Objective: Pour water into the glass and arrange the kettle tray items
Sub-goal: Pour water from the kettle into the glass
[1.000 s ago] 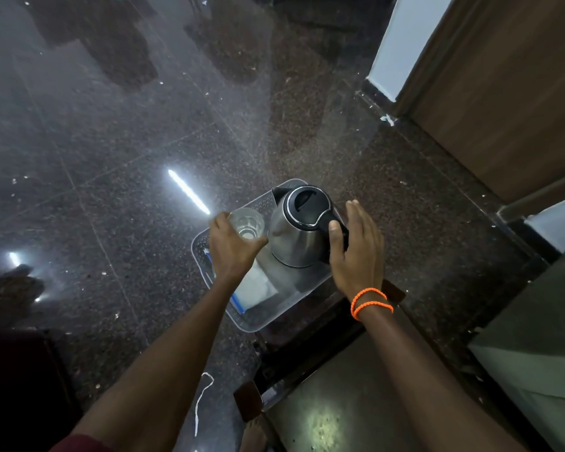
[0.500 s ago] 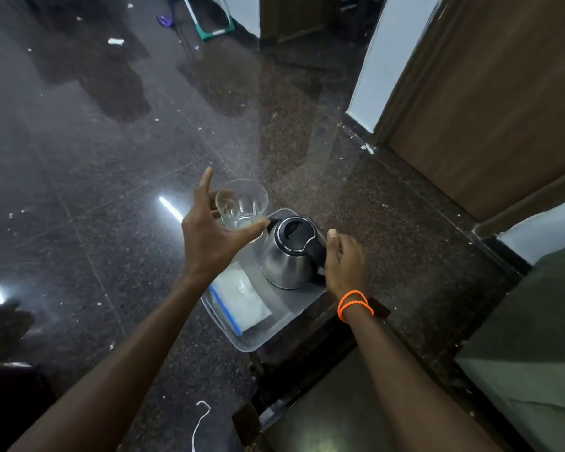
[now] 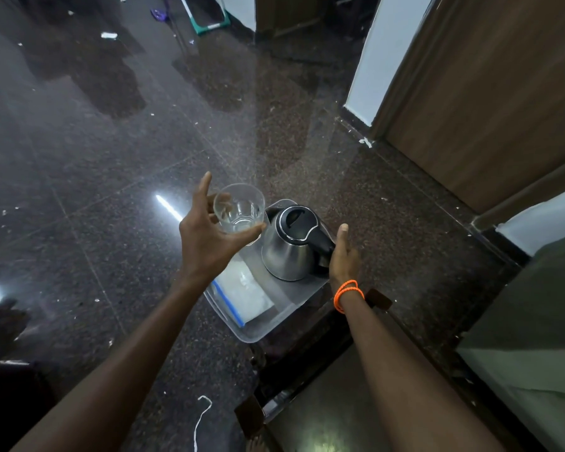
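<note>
Dark, polished speckled stone floor [image 3: 118, 177], streaked with bright light reflections and scattered with small white scraps. White string [image 3: 200, 419] curled on the floor near the bottom edge. Brown wooden door [image 3: 490, 93] at upper right, with a pale wall strip [image 3: 375, 60] beside its frame. Green-framed object [image 3: 214, 22] standing far off at the top, a small purple item [image 3: 160, 14] to its left. Dark wooden furniture [image 3: 307, 360] low in the middle. Grey-green fabric [image 3: 535, 321] at right.
</note>
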